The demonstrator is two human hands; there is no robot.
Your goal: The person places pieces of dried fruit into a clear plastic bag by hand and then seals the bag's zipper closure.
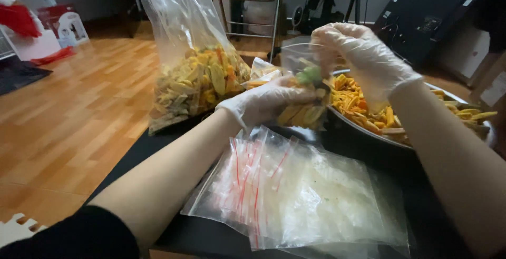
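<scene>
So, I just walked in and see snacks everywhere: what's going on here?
A person in thin clear gloves is handling a small clear bag partly filled with dried fruit and vegetable chips. The left hand grips it from below while the right hand holds its top. Beside them sit a metal bowl of chips, a large bag of chips and a stack of empty zip bags.

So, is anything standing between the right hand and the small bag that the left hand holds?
Nothing visible does. The right hand is already at the top of the small bag, which the left hand holds from below, beside the metal bowl of chips.
</scene>
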